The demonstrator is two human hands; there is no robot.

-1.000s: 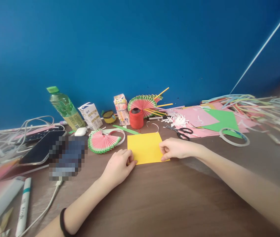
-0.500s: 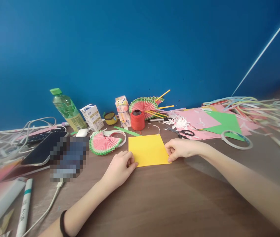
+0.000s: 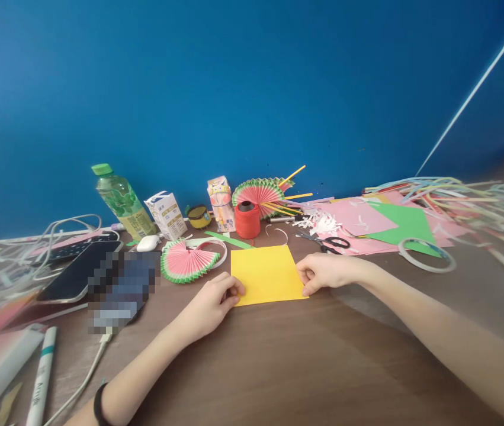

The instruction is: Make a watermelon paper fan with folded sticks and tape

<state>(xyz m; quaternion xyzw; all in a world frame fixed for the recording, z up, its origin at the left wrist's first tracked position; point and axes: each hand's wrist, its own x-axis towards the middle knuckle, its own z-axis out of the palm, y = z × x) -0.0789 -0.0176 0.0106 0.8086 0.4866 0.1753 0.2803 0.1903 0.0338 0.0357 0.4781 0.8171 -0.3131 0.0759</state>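
Note:
A square sheet of yellow paper (image 3: pixel 266 273) lies flat on the brown table (image 3: pixel 305 361). My left hand (image 3: pixel 211 306) pinches its near left corner, fingers curled on the edge. My right hand (image 3: pixel 323 272) pinches the near right corner, thumb and fingers closed on the paper. A pleated pink and green watermelon fan (image 3: pixel 186 264) lies just left of the sheet. A red spool of thread (image 3: pixel 247 219) stands behind it.
Black scissors (image 3: pixel 328 242), a tape ring (image 3: pixel 426 254), pink and green sheets (image 3: pixel 394 222) and paper strips (image 3: pixel 465 195) crowd the right. A green bottle (image 3: pixel 121 201), small cartons (image 3: pixel 166 214), a second fan (image 3: pixel 258 192), a phone (image 3: pixel 76 271), cables and a marker (image 3: pixel 41 378) fill the left.
My right hand slid from the sheet's right edge to its near right corner. My left hand shifted slightly up onto the near left corner. The paper stayed flat.

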